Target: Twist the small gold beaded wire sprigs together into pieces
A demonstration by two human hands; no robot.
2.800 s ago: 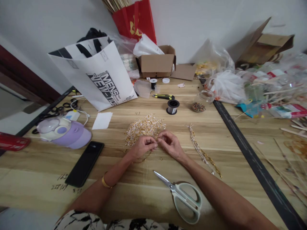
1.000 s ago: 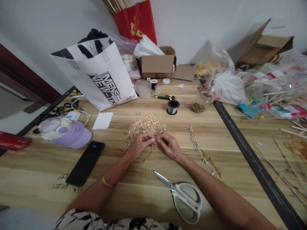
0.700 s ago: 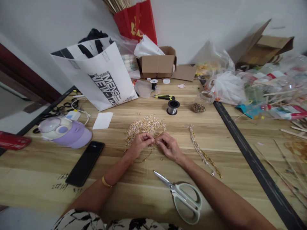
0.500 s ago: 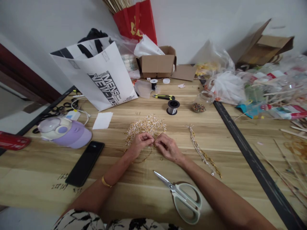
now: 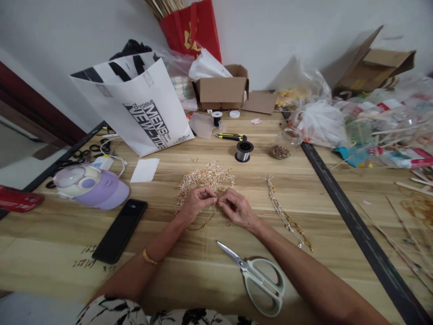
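Note:
My left hand and my right hand meet fingertip to fingertip at the near edge of a heap of gold and silver chains. Both hands are closed in a pinch. A thin gold chain hangs in a loop below the fingers and seems to run up to them; the very small part between the fingertips is hidden. A tiny ring lies on the wood beneath my right hand. To the right, a bundle of gold and silver chains is laid out lengthwise. Scissors with pale green handles lie nearer me.
A black phone and a purple cap-shaped device lie left. Behind the heap are a wire spool, a yellow-black cutter and a jar of beads. A white bag stands back left; plastic bags crowd the right.

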